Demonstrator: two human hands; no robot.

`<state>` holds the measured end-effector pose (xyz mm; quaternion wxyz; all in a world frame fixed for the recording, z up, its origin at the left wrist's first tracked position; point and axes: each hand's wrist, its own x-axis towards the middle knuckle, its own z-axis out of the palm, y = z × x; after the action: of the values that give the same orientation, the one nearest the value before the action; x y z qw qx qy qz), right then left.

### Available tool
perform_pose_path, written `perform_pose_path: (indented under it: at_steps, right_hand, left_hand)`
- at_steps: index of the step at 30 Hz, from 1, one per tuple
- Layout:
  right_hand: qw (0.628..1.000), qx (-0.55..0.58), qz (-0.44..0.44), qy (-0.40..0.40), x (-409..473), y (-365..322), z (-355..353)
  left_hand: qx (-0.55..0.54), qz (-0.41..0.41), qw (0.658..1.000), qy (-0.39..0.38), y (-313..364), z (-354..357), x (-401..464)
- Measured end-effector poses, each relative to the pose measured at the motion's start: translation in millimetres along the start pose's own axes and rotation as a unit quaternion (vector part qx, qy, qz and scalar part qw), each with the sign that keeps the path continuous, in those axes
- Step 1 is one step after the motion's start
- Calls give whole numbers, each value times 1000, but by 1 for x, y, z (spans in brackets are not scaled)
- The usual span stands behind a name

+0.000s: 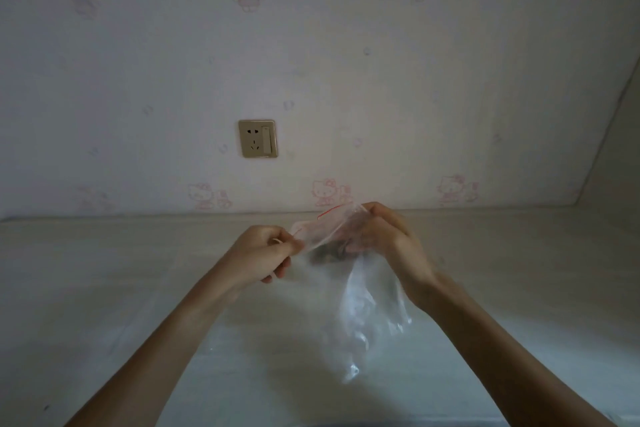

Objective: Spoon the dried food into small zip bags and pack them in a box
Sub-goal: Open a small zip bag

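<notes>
holding the small zip bag [323, 227] up between both hands above the table [104, 270], the person looks to be working at its red-lined mouth, either closing it or spreading it. which of the two cannot be told. the left hand [259, 253] has its fingers curled, pinching the bag's left corner; a thin pale strip or edge shows at the fingertips, too small to name. the right hand [381, 236] grips the bag's right top corner, fingers folded round the plastic.

the main risk, as i judge it, is a spill. the bag is tilted, its right corner higher than the left, and the dried food [330, 255] sits as a dark clump low in the middle. if the mouth is not sealed and the left corner dips further, bits could slide out onto the table. a hard pull from both sides could also pop the seal open or tear the thin film. a larger clear bag [367, 315] hangs or lies crumpled just below the right wrist; a sweep of the forearm could drag or tip it.

the small bag itself is clear, thin and limp, wrinkled where it is pinched, with a red line along its top edge. it holds only a modest amount of brownish pieces, blurred through the plastic. no spoon or box is in view.
</notes>
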<state>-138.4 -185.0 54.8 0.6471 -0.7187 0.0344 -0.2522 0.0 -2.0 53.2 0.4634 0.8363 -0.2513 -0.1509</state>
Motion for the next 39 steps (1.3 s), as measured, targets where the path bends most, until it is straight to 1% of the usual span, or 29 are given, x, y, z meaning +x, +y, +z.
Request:
perform_pose_path:
  at_steps: [2,3,4,8,13,15,17,18,19,21,22,24,26,28,31,33,34,37,39]
  right_hand:
    - [998,-44,-28,-30,0,-1,-1]
    - [997,-66,-39,-31,0,-3,0]
    - [995,-89,-47,-20,1,-3,1]
    - [987,-138,-46,66,9,-4,3]
    - [978,-179,-21,101,12,-7,-3]
    - [968,-215,-21,128,12,-10,-7]
    - [951,-270,-24,151,11,-11,-11]
    - [954,-258,-12,152,11,-9,-12]
    - [968,-206,12,145,10,-9,-11]
    - [987,-58,70,130,7,-9,-9]
    - [988,2,90,123,6,-9,-9]
    - [984,82,120,103,2,-10,-10]
    - [974,157,142,82,0,-9,-12]
    - [952,252,162,67,-1,-8,-10]
    - [907,380,178,37,-1,-9,-6]
    - [897,399,187,26,-1,-8,-4]
    - [898,394,193,25,-1,-7,-4]
    - [895,394,206,19,-2,-3,-4]
    - [892,399,213,4,-4,-3,-3]
  left_hand:
    - [18,45,997,63,0,2,-1]
    - [23,65,994,86,2,2,-3]
    - [25,86,991,104,4,2,-5]
    - [15,153,974,166,12,0,-12]
    - [44,214,942,254,13,-4,-14]
    - [31,218,936,273,11,-5,-13]
    - [-44,208,945,248,9,-3,-13]
    - [-98,196,949,228,9,-1,-14]
    - [-153,178,949,209,8,1,-14]
    - [-265,129,943,157,8,1,-16]
    - [-327,102,932,115,9,1,-17]
    - [-430,57,901,31,8,0,-17]
    - [-494,19,869,-21,9,3,-18]
    - [-553,-14,831,-57,11,9,-17]
    - [-623,-59,774,-103,17,17,-18]
    - [-643,-70,753,-121,20,20,-19]
    - [-643,-70,753,-123,22,21,-20]
    - [-626,-82,768,-107,24,26,-20]
    - [-644,-102,749,-117,23,28,-19]
